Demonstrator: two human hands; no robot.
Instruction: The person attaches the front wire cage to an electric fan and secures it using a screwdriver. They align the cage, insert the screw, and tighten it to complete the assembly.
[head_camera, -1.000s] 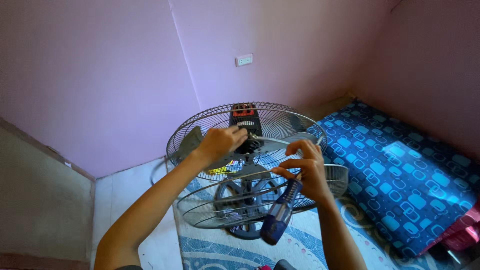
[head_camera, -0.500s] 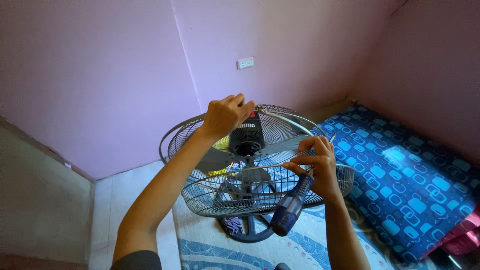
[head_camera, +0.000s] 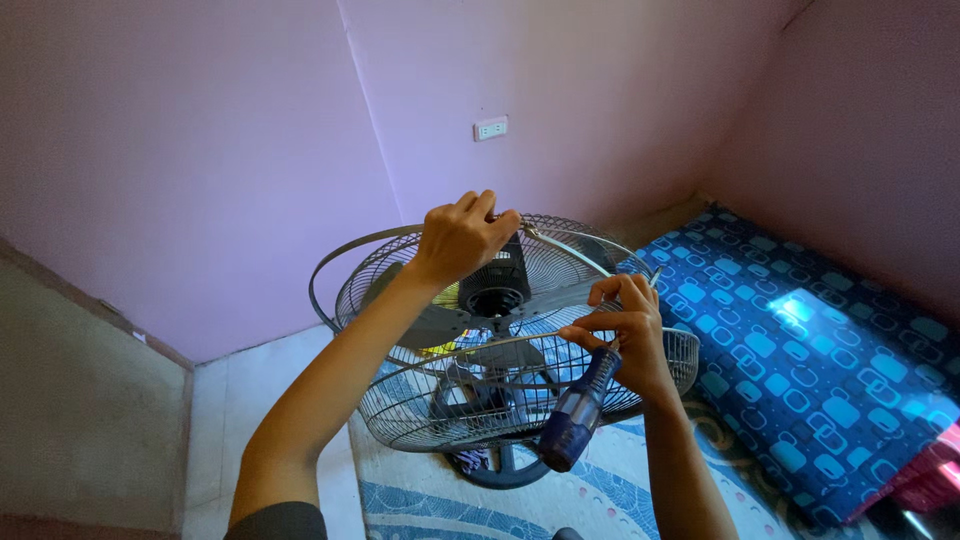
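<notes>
A white rectangular wall outlet (head_camera: 490, 127) sits on the pink wall at twelve o'clock from the fan. The left hand (head_camera: 460, 238) has its grip closed over the metal rim band (head_camera: 350, 250) at the top of the rear fan guard (head_camera: 560, 262), just in front of the dark motor housing (head_camera: 495, 278). At four o'clock from it, the right hand (head_camera: 625, 335) is curled tight around a blue-handled screwdriver (head_camera: 577, 415), fingertips pinching the edge of the front wire guard (head_camera: 470, 400). The fan stands on a patterned blue rug (head_camera: 420, 500), with a blue mattress (head_camera: 810, 350) at three o'clock.
</notes>
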